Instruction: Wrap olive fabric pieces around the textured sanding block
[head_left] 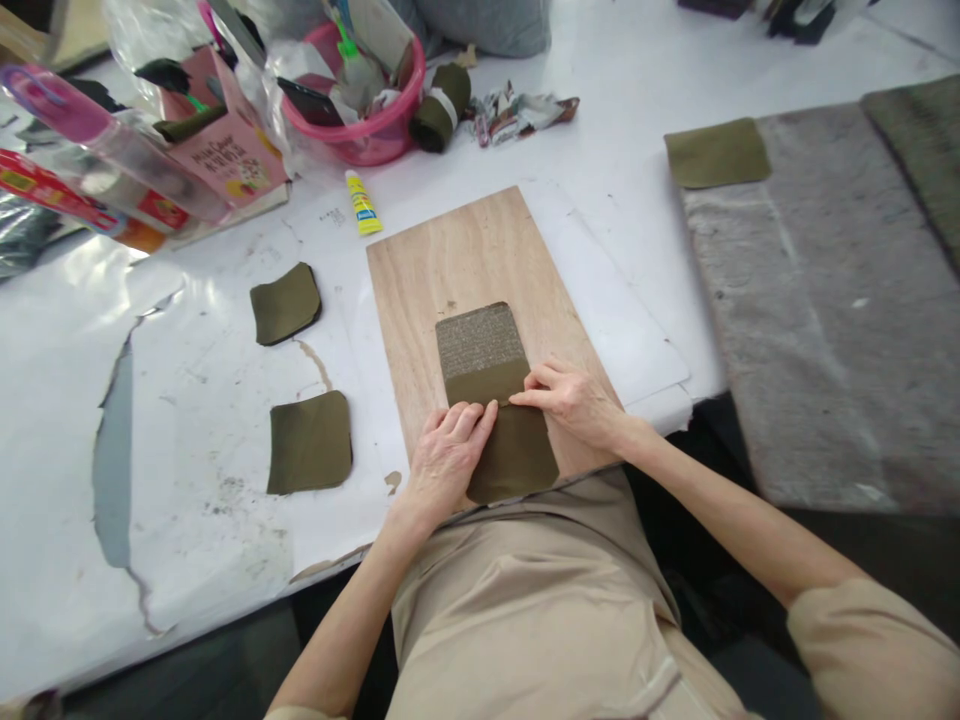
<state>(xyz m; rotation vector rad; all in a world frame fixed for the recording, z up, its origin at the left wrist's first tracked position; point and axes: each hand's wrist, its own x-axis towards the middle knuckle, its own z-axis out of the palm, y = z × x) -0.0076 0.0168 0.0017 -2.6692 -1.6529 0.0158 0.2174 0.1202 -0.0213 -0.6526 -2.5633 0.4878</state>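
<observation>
On a wooden board in front of me lie olive fabric pieces, overlapping end to end. The far piece shows a speckled grey-brown area with a plain olive band below it; the near olive fabric piece reaches the table's front edge. My left hand has its fingertips closed at the left part of the seam between them. From the right, my right hand pinches at the same seam, its fingertips close to those of the left. What lies under the fingertips is hidden.
Two small stacks of olive pieces lie left of the board. Beyond it are a yellow glue tube, a pink basket and a rolled olive cloth. At right, a grey padded slab carries another olive piece.
</observation>
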